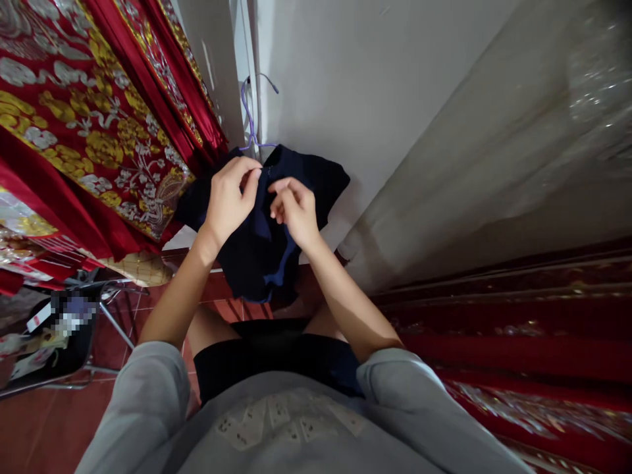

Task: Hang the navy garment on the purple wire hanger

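Note:
A dark navy short-sleeved garment [326, 181] hangs on a purple wire hanger [251, 122] in front of me. At its neck opening my left hand [232, 194] pinches the collar edge between thumb and fingertips. Just right of it, my right hand [296, 209] hovers over the garment's front with its fingers curled and a little apart. I see nothing held in the right hand. A small fastening [269, 170] shows at the neck edge between the hands, too small to make out. Lower down, a brighter blue part of the cloth shows.
Red cloth with gold and silver embroidery [103, 125] hangs at the left. A black-seated chair [64, 342] with items on it stands at lower left on red floor tiles [108, 395]. Behind is a pale wall [370, 79]; plastic-covered material [494, 171] and red cloth [543, 349] lie right.

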